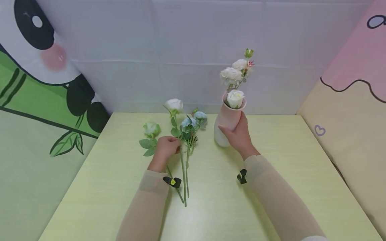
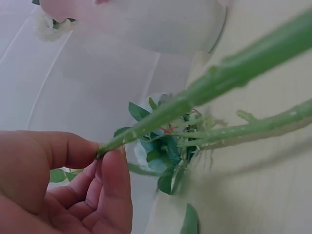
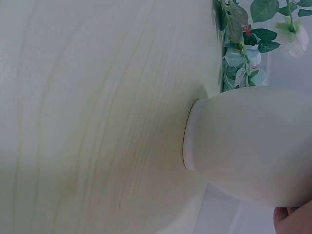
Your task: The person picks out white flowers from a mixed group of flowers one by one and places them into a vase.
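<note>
3 loose stems flat on the worktop, long axes running from near the body away toward the backdrop, blooms at the far end. White rose stem pinched between thumb and fingers of the left hand, just below its leaves; pinch plain in the left wrist view. Just right of the stems, well within reach: vase, upright, already holding 3 white blooms. Right hand wrapped round its body, steadying it. Nearer hand to the stems: left.

Pale pink vase, white roses, yellow-green table.
</note>
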Tool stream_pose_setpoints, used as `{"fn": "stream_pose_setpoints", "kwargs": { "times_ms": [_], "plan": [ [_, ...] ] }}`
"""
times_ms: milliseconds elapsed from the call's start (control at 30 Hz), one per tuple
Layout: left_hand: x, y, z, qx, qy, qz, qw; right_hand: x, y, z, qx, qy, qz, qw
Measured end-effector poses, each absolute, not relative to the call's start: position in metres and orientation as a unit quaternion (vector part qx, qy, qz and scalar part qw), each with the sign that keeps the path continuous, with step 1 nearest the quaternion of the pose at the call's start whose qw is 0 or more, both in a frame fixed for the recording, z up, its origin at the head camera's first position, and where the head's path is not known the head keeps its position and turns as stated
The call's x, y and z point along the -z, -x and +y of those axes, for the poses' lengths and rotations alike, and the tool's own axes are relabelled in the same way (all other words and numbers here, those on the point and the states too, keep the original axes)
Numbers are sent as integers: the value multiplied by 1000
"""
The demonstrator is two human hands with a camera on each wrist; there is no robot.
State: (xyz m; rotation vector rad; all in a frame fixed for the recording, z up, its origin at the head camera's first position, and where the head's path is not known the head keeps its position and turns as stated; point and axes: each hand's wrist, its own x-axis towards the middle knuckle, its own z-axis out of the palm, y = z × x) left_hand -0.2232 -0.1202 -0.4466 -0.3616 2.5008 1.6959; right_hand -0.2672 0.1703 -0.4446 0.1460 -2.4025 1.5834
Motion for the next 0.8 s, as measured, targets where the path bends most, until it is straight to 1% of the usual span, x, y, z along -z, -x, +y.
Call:
{"fn": "stream_pose_setpoints", "kwargs": {
  "times_ms": [167, 467, 800],
  "plan": [
    [441, 222, -118, -576, 114, 808, 54, 445, 266, 170, -546, -52, -826, 130],
    [430, 220, -115, -586, 79, 806, 30, 442, 264, 170, -552, -61, -820, 139],
    [409, 216, -112, -594, 57, 802, 25, 441, 263, 169, -554, -50, -822, 126]
  ]
}}
